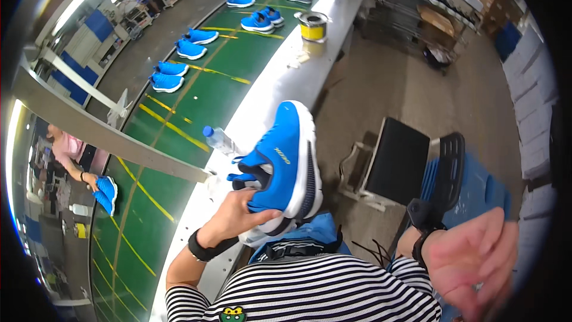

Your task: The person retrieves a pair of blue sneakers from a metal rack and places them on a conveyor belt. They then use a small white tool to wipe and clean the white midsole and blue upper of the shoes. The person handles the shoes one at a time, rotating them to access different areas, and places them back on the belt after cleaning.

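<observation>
My left hand (pixel 241 214) grips a blue sneaker (pixel 283 149) at its heel collar, with the thumb on the outside of the heel. The shoe is tilted up, its toe pointing away and its thick white and dark sole facing right. Part of another white sole (pixel 262 236) shows below it, mostly hidden. Out to the right, my right hand (pixel 473 259) is raised away from the shoe beside a blue plastic stool. Its palm shows, but motion smears the fingers, so whether they hold anything is unclear. Both wrists wear black bands.
A green conveyor belt (pixel 196 104) with yellow lines carries pairs of blue sneakers (pixel 192 49). Along its metal ledge stand a capped bottle (pixel 219 140) and a yellow tin (pixel 313 26). A black-seated chair (pixel 396 158) is at right. Across the belt, a person (pixel 70 149) handles blue sneakers.
</observation>
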A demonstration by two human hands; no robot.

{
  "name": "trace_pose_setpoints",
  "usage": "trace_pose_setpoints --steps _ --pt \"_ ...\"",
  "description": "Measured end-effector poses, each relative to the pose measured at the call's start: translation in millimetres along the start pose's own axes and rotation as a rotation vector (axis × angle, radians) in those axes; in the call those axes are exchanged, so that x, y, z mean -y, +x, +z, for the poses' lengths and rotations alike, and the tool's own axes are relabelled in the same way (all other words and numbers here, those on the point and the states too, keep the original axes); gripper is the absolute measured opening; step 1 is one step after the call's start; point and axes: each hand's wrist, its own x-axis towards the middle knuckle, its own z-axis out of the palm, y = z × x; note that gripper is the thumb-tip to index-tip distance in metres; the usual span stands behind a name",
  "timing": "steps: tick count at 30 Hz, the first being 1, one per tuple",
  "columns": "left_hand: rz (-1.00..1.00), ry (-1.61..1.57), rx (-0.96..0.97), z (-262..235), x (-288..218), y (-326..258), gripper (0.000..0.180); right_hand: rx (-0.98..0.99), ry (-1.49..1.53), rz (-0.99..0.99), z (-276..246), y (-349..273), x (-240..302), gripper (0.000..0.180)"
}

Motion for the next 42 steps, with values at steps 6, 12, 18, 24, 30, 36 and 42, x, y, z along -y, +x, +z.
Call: trace_pose_setpoints --steps 6,12,18,24,30,36,42 --pt "0.282 0.439 -0.289 -10 39 82 0.041 0.095 -0.161 0.759 17 -55 -159 0.026" --pt "0.095 0.655 -0.476 -13 73 199 0.036 0.673 -0.217 1.087 61 -123 -340 0.079" --pt "-0.24 0.61 -0.565 -5 119 318 0.035 0.791 0.083 1.328 61 -197 -531 0.076" --pt "-0.371 0.135 -0.839 1 98 332 0.046 1.212 0.127 1.461 36 -219 -615 0.08" --pt "-0.838 -0.431 -1.258 22 167 328 0.077 1.317 0.072 1.251 41 -222 -622 0.079" --pt "-0.62 -1.181 -1.225 19 184 334 0.042 1.136 0.386 1.831 43 -189 -634 0.051" --pt "-0.506 -1.483 -1.05 14 188 303 0.032 1.041 0.467 2.102 36 -156 -622 0.043"
